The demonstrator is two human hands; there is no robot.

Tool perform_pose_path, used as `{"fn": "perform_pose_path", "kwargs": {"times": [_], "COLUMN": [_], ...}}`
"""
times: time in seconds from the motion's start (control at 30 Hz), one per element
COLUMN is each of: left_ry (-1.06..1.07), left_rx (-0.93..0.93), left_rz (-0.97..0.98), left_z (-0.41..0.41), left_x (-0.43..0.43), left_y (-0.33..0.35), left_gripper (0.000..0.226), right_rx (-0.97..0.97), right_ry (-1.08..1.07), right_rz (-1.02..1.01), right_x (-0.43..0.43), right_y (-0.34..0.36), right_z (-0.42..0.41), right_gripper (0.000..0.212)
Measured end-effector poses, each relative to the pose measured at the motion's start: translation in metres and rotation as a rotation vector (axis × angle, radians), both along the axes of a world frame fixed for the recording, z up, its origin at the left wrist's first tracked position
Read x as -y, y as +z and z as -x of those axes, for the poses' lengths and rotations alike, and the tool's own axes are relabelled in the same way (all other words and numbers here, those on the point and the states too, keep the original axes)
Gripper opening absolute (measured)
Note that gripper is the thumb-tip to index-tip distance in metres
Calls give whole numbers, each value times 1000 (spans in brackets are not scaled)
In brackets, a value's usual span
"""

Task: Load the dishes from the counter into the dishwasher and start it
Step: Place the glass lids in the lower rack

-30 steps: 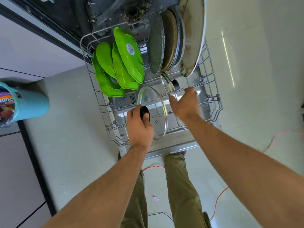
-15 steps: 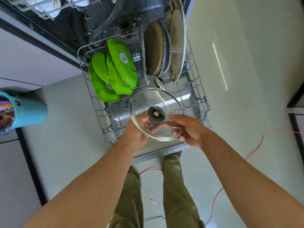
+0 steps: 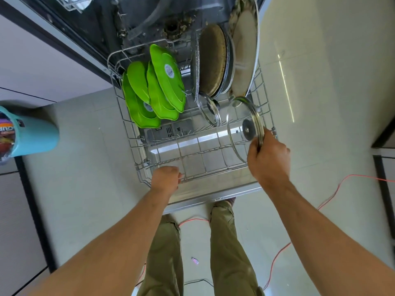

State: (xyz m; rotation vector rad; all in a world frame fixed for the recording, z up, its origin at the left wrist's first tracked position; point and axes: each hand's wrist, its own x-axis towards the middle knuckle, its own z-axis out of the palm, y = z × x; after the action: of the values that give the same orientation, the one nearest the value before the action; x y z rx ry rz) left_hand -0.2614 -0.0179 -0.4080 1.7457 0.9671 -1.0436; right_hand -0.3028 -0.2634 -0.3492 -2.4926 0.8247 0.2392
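Observation:
The dishwasher's lower rack is pulled out over the open door. My right hand grips the rim of a large glass lid with a dark knob, held on edge over the rack's right side. A smaller glass lid stands upright in the tines just left of it. My left hand has its fingers curled on the rack's front wire. Several green plates stand at the back left; dark pans and a large white platter stand at the back right.
A teal bin stands on the floor to the left. A red cable runs across the tiled floor to the right of the door. The upper rack shows at the top edge. My legs are just below the door's front edge.
The large glass lid passed from my left hand to my right and moved from the rack's middle to its right side, turned on edge. My left hand dropped to the rack's front wire.

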Motion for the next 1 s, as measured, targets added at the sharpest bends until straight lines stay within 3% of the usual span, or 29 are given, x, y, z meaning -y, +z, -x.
{"fn": "perform_pose_path", "kwargs": {"times": [0.2,0.37,0.47,0.57,1.0], "left_ry": [-215,-490,-695,-889,-1071], "left_rx": [139,375,386,383,424], "left_rz": [38,-42,-61,-117,-147], "left_z": [-6,-17,-24,-29,-12], "left_x": [12,15,4,-9,-43], "left_y": [-26,3,5,3,-15], "left_gripper": [17,21,22,42,46], "right_rx": [22,-40,-64,-73,-248], "right_ry": [261,228,168,139,108], "right_rz": [-30,-43,-51,-73,-83], "right_x": [-43,-86,-101,-111,-123], "right_y": [-17,-32,-42,-53,-99], "right_z": [-30,-59,-68,-72,-99], "right_gripper": [42,53,58,59,56]}}
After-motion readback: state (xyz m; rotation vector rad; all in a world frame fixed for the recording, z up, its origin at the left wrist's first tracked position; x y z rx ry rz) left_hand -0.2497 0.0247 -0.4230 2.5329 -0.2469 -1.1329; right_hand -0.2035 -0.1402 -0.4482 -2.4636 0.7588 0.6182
